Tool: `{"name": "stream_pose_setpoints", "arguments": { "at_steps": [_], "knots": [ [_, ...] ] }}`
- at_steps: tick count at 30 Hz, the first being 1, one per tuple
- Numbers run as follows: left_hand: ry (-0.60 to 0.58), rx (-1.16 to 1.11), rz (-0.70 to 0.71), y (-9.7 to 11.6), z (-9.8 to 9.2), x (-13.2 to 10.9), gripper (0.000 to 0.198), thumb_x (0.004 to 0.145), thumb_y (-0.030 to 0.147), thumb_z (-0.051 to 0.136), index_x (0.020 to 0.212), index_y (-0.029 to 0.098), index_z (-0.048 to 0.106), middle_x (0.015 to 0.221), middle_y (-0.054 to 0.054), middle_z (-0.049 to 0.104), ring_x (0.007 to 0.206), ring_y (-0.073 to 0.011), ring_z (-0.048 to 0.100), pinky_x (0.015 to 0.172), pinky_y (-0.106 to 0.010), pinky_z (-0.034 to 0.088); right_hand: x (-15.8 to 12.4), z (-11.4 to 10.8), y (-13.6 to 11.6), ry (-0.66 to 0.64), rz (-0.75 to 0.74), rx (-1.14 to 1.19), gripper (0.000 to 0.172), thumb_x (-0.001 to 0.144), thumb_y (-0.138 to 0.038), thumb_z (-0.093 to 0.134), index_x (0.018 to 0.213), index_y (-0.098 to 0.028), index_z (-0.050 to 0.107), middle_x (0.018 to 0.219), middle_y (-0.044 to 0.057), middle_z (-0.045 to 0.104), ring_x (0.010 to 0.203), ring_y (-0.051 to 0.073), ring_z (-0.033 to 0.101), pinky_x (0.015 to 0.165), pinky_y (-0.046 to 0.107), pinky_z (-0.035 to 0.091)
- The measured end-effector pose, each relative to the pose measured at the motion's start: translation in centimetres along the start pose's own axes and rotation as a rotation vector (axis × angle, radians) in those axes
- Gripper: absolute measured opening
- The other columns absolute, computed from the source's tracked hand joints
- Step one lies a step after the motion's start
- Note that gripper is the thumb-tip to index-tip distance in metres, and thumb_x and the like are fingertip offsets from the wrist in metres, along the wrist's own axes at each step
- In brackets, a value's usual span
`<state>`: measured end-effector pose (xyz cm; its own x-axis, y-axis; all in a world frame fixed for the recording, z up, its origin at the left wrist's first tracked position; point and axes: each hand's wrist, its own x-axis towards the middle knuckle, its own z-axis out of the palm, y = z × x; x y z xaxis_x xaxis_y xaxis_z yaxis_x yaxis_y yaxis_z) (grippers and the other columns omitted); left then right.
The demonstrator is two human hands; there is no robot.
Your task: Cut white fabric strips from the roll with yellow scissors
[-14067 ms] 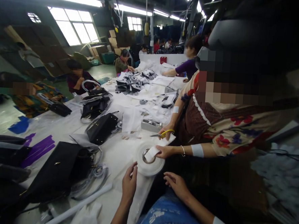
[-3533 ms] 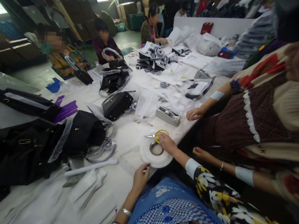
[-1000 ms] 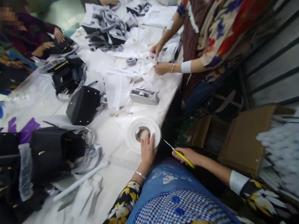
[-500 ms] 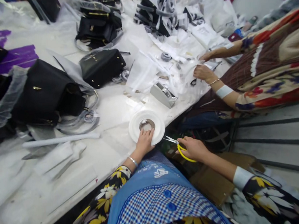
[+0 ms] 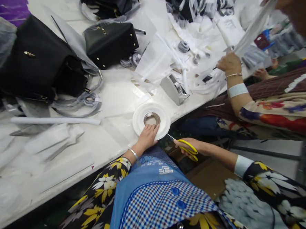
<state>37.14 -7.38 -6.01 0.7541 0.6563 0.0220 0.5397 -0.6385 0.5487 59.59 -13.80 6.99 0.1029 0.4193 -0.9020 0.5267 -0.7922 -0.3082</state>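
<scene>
A wide white roll [image 5: 139, 116] of tape or ribbon, with a brown cardboard core, lies flat at the table's near edge. My left hand [image 5: 148, 135] grips its near side, fingertips at the core. In my right hand [image 5: 202, 147] are yellow-handled scissors [image 5: 189, 148], held just off the table edge. Their narrow blades point at the roll's right rim; whether they touch it, I cannot tell. Beyond the roll stands a grey tape dispenser [image 5: 174, 90].
Black handbags [image 5: 113, 44] with coiled straps fill the table's left and back. A white rod [image 5: 55, 121] and crumpled white wrapping [image 5: 50, 141] lie at left. On the right, a co-worker's hand [image 5: 230, 62] holds up a translucent sheet [image 5: 254, 25]. A cardboard box [image 5: 208, 175] sits below the table.
The scissors have turned in my right hand and come closer to the roll. My left hand stays on the roll. The co-worker has lifted a sheet. My view has tilted down.
</scene>
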Motion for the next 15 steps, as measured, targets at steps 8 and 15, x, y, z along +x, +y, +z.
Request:
{"name": "stream_pose_setpoints", "arguments": {
  "at_steps": [8, 15],
  "knots": [
    [0.004, 0.034, 0.020, 0.1, -0.3, 0.0, 0.094, 0.069, 0.031, 0.071, 0.147, 0.009, 0.023, 0.130, -0.021, 0.049, 0.115, -0.0336, 0.046, 0.105, -0.047, 0.028, 0.2, -0.9, -1.1, -0.168, 0.126, -0.162, 0.065, 0.069, -0.080, 0.056, 0.085, -0.017, 0.060, 0.046, -0.011, 0.053, 0.061, 0.006, 0.024, 0.053, 0.013, 0.023],
    [0.011, 0.043, 0.013, 0.1, -0.4, 0.0, 0.091, 0.070, 0.032, 0.070, 0.146, 0.009, 0.025, 0.129, -0.020, 0.050, 0.113, -0.0330, 0.047, 0.105, -0.046, 0.029, -1.0, -1.4, -3.4, -0.186, 0.190, -0.219, 0.061, 0.079, -0.076, 0.048, 0.087, -0.018, 0.065, 0.056, 0.001, 0.059, 0.048, 0.012, 0.055, 0.044, 0.022, 0.041]
  ]
}}
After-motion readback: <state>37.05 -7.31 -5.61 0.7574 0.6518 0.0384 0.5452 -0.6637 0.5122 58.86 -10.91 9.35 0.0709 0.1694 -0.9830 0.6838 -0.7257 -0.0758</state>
